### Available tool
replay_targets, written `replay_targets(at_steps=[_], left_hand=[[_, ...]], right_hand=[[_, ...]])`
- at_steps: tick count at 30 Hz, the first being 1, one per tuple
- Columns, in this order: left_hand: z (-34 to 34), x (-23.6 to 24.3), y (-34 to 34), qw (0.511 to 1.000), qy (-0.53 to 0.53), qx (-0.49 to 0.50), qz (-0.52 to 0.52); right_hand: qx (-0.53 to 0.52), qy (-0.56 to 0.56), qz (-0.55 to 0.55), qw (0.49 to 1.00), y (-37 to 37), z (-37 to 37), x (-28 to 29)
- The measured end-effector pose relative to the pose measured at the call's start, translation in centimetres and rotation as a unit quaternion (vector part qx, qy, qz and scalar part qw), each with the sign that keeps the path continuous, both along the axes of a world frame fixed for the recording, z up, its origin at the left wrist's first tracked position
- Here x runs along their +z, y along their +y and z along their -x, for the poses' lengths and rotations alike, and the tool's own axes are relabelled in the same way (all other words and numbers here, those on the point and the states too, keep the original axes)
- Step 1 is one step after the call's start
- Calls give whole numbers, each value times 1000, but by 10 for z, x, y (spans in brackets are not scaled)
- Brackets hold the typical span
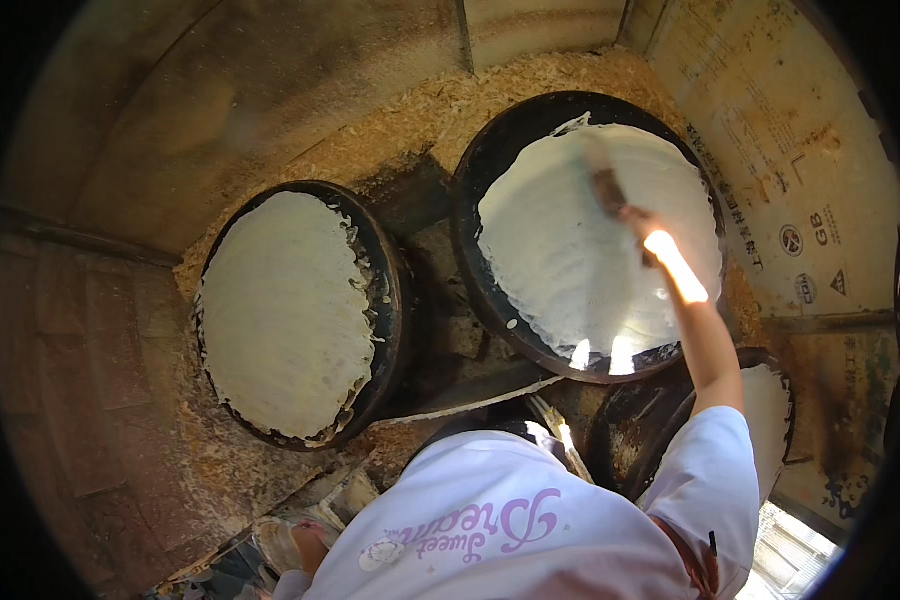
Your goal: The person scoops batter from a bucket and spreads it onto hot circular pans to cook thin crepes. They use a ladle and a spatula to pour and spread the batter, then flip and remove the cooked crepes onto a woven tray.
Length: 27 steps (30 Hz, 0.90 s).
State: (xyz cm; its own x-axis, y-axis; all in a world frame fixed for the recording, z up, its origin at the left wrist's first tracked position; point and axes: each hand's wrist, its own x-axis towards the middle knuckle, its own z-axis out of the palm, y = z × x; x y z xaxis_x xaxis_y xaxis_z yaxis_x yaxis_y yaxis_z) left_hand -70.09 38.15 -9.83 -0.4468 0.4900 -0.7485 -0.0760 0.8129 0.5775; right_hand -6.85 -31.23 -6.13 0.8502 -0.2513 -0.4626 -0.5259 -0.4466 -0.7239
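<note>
Over the pale layer [550, 235], my right hand [646, 222] tightly grips a flat tool [607, 187]; my left hand [310, 547] I can't judge. Purple lettering [475, 525] marks my shirt [570, 555], black print the panel [760, 110].

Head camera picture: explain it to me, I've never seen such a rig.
There is no machine here: a person works bare-handed, and a wide fisheye camera on their head looks down, so straight edges bend. The right hand holds a blurred flat tool over the pale layer that covers most of the upper right pan. The left pan carries another pale layer. The left hand shows only partly near the lower edge; its grip is unclear.
</note>
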Motion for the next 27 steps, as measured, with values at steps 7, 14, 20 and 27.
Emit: replay_targets(at_steps=[7, 14, 20, 27], left_hand=[[6, 0, 0, 1000, -7, 7, -1], [5, 11, -9, 1000, -14, 18, -3], [9, 12, -12, 1000, -12, 20, -7], [14, 10, -11, 1000, -7, 22, -11]], right_hand=[[288, -182, 315, 886, 73, 30, 37], [-89, -139, 268, 949, -110, -11, 24], [-142, -28, -61, 988, -28, -31, 26], [350, -168, 262, 883, 103, 26, 67]])
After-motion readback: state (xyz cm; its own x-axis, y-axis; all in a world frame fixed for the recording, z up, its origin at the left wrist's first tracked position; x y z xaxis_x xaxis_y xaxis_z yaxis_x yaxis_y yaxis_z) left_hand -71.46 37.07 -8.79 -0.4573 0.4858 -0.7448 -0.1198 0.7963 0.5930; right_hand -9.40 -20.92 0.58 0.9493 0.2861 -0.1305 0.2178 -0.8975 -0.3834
